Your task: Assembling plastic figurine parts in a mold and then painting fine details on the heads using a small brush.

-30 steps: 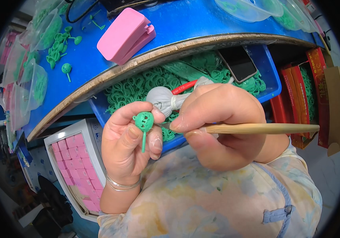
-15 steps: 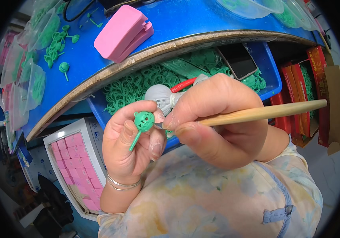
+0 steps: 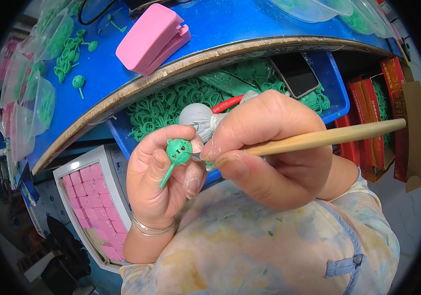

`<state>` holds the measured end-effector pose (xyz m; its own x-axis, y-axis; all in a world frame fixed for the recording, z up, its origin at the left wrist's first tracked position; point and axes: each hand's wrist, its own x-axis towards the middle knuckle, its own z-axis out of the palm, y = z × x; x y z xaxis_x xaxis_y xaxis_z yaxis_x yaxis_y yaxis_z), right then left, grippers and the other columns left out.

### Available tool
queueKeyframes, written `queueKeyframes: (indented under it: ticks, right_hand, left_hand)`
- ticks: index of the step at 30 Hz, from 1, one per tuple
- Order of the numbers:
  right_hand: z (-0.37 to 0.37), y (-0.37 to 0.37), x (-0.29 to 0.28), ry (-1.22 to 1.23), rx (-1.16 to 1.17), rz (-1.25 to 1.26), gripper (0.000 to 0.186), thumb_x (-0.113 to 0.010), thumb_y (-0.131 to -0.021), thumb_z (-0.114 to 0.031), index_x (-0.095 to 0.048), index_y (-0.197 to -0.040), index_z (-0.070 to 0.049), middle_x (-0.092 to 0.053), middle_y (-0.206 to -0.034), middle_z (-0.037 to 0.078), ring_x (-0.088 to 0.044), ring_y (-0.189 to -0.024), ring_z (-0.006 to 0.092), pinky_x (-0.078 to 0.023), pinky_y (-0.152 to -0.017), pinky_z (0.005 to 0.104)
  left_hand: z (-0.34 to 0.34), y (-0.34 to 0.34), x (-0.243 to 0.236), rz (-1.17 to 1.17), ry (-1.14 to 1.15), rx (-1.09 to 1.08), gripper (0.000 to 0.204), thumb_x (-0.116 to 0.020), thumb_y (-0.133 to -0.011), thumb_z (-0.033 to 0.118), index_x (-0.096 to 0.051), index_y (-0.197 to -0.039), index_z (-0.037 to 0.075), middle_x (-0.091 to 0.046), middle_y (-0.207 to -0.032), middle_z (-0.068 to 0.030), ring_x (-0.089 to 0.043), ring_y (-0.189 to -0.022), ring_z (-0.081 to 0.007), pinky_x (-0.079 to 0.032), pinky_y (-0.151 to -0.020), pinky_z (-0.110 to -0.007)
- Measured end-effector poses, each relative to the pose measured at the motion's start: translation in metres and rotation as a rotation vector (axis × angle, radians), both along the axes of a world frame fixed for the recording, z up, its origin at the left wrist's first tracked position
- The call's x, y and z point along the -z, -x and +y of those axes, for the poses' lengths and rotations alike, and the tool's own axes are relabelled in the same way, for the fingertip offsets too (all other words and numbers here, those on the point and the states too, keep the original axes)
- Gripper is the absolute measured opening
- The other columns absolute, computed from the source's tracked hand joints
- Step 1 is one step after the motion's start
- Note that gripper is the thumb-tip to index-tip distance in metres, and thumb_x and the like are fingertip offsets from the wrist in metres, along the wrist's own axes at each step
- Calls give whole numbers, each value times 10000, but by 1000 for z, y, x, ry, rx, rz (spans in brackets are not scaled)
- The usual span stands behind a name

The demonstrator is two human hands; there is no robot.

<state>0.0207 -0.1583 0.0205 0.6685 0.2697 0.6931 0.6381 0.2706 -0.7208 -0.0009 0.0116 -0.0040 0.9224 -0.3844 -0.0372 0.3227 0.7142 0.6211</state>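
Note:
My left hand (image 3: 156, 179) pinches a small green openwork ball on a stem (image 3: 179, 150); the stem points down-left. My right hand (image 3: 274, 147) grips a pale wooden-handled tool (image 3: 343, 133) lying nearly sideways, its thin tip at the ball's right side; whether it touches cannot be told. Just behind my fingers are a grey cloth-wrapped bundle (image 3: 193, 115) tied with string and a red handle (image 3: 225, 103), over a blue bin (image 3: 338, 91) full of green pieces (image 3: 151, 110).
A pink block-shaped object (image 3: 149, 37) sits on the blue bench (image 3: 220, 24), with loose green pieces (image 3: 68, 59) and plastic tubs (image 3: 43, 108). A phone (image 3: 294, 73) rests at the bin's back. A white box of pink blocks (image 3: 90, 201) stands lower left, red cartons (image 3: 370, 123) right.
The green ball has turned slightly, its stem swinging toward lower left. My right hand has risen a little, and the tool's far end has tilted upward. The view has shifted slightly.

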Motion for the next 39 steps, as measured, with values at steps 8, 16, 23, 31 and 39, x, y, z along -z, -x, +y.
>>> queueKeyframes:
  ticks: [8,16,23,31,39]
  right_hand:
    - [2,1,2,-23,-18,18,123,-534,-817,-24,-516,-900,65,-560,-784,103,-456,-521,80,-363,-450,209]
    - [-2,0,-3,58,-34,28,111,-536,-816,-24,-521,-892,55,-554,-778,95,-457,-525,83,-366,-456,210]
    - [-4,1,-7,159,26,2,79,-544,-803,-23,-553,-848,42,-560,-760,85,-491,-552,99,-389,-473,215]
    - [-2,1,-5,133,34,-4,81,-535,-802,-16,-552,-848,49,-556,-758,87,-485,-542,103,-383,-461,218]
    - [-2,-1,-4,133,2,-10,89,-516,-820,-26,-540,-854,53,-549,-753,92,-474,-526,102,-375,-450,219]
  left_hand:
    - [0,1,0,3,-41,-30,397,-545,-856,249,-493,-1079,-75,-581,-916,-166,-525,-543,-148,-401,-435,-231]
    - [-2,3,1,-31,-103,-66,397,-546,-854,249,-491,-1077,-75,-582,-913,-165,-531,-551,-152,-403,-443,-228]
    - [0,4,0,-17,-119,-49,386,-548,-852,260,-496,-1063,-59,-579,-905,-161,-544,-568,-156,-415,-452,-226]
    - [-1,4,1,-36,-180,-68,382,-546,-853,272,-498,-1048,-53,-579,-895,-152,-554,-579,-152,-426,-455,-221]
    - [-1,3,1,-22,-171,-72,384,-550,-849,270,-498,-1049,-54,-589,-888,-142,-551,-584,-155,-424,-458,-227]
